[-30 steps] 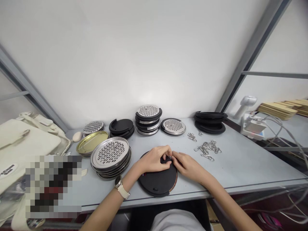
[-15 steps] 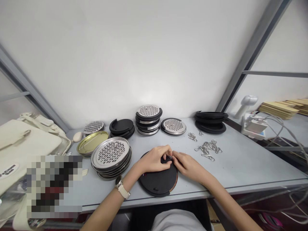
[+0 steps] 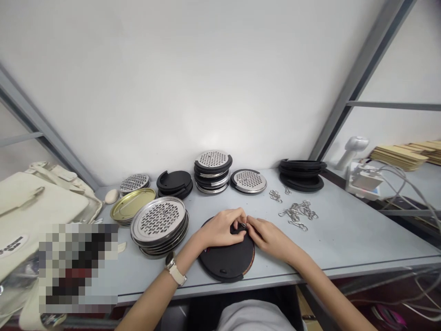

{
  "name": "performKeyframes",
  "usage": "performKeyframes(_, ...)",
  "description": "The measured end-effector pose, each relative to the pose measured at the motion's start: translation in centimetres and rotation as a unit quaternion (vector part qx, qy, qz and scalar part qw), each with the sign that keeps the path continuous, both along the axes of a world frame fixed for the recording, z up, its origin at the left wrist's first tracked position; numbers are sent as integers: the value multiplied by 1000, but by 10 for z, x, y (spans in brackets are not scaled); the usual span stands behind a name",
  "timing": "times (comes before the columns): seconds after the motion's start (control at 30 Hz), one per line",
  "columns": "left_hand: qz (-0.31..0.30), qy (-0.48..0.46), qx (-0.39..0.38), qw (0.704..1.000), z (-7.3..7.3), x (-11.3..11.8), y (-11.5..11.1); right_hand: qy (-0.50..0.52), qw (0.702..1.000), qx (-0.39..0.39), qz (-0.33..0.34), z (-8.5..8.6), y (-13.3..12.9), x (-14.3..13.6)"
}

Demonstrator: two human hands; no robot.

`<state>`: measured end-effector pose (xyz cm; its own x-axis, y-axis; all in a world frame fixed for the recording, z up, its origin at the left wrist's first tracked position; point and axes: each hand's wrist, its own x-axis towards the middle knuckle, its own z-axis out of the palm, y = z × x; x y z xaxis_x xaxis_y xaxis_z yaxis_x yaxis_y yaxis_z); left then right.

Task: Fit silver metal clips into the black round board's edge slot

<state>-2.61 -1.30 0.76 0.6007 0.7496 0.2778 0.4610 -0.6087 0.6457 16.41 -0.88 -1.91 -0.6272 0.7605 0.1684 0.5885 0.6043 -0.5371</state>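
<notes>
A round black disc (image 3: pixel 227 262) with a small oval hole lies on the table close to its front edge. At its upper right rim, a small metal snap hook (image 3: pixel 244 225) shows only in part between my fingers. My left hand (image 3: pixel 225 226) arches over the disc, thumb and fingers pinched on the hook. From the right, my right hand (image 3: pixel 267 233) closes its fingertips on the same hook at the rim. Several loose snap hooks (image 3: pixel 299 211) lie to the right of my hands.
Left of the disc stands a stack of round metal graters (image 3: pixel 160 219), near gold lids (image 3: pixel 132 206). Along the wall are black holders (image 3: pixel 175 181), stacked graters in holders (image 3: pixel 212 170), a single grater (image 3: pixel 248 180) and more black holders (image 3: pixel 301 181). A cream bag (image 3: pixel 37 202) sits far left.
</notes>
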Motion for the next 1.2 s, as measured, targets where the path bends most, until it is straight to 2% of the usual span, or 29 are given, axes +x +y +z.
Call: performKeyframes(1.2,-4,-12,9,1000,-4,-1,1,-5,1000,-7,-6,-4,2,1)
